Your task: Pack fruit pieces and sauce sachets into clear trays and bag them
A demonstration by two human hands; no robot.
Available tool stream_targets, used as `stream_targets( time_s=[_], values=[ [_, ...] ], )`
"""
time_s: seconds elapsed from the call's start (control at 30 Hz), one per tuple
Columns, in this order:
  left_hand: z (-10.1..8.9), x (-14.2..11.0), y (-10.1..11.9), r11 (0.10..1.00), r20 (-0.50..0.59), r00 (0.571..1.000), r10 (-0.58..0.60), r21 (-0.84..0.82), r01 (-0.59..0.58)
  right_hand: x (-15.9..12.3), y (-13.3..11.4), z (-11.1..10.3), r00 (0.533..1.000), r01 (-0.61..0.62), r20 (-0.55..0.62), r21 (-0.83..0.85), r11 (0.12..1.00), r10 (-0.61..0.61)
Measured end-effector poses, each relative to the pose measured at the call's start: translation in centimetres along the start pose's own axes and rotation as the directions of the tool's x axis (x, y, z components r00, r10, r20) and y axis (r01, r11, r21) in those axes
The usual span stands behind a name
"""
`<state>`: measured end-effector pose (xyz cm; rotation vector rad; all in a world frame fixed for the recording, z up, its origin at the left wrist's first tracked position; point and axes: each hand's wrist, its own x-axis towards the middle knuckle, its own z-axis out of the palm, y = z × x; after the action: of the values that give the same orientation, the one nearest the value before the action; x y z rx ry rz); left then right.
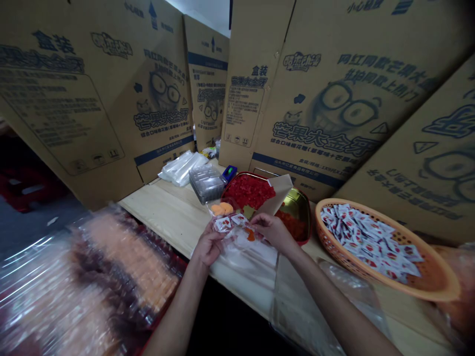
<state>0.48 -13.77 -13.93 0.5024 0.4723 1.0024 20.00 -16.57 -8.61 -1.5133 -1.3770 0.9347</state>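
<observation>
My left hand [208,244] and my right hand [272,230] hold a small clear plastic tray [237,228] between them over the wooden table edge. The tray holds small white-and-red sachets and an orange piece. Both hands have fingers curled on its sides. Just behind it lie orange pieces [221,209] and a red metal tray [302,210] filled with red crumbled bits [248,190], with a brown paper sheet [276,193] resting on it. An orange basket [426,284] full of the same sachets [365,237] stands to the right.
Large printed cardboard cartons [334,99] wall in the table's back and sides. A stack of clear plastic trays [208,182] and clear bags [181,168] lie at the back left. Packed trays under plastic film [122,267] fill the lower left. A clear bag [304,301] hangs off the table front.
</observation>
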Motion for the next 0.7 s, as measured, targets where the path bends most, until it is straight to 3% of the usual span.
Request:
stream_targets(
  time_s=[0.17, 0.3, 0.4, 0.53, 0.63, 0.7],
  values=[
    [0.1, 0.1, -0.1, 1.0, 0.023, 1.0, 0.002, -0.017, -0.002, -0.6, -1.4, 1.5, 0.999, 0.01, 0.046, 0.091, 0.996, -0.014],
    [0.3, 0.1, 0.0, 0.999, -0.011, 1.0, -0.015, -0.035, 0.014, -1.3, -2.6, 3.9, 0.98, 0.008, 0.198, 0.131, 0.991, -0.034],
    [0.4, 0.1, 0.1, 0.998, -0.024, 0.999, -0.025, -0.05, 0.024, -1.4, -2.5, 4.1, 0.966, 0.104, 0.24, -0.026, 0.994, -0.095],
    [0.3, 0.1, 0.2, 0.996, -0.039, 0.998, -0.05, -0.079, 0.047, -1.2, -1.2, 1.6, 0.976, 0.217, 0.107, -0.444, 0.869, -0.189],
    [0.2, 0.1, 0.3, 0.994, -0.058, 0.997, -0.059, -0.093, 0.053, -1.4, -0.2, 0.0, 0.975, 0.215, 0.186, -0.615, 0.759, -0.125],
    [0.2, 0.1, 0.3, 0.995, -0.054, 0.996, -0.065, -0.085, 0.06, -1.6, 0.3, -0.5, 0.974, 0.203, 0.207, -0.635, 0.745, -0.09]
  ],
)
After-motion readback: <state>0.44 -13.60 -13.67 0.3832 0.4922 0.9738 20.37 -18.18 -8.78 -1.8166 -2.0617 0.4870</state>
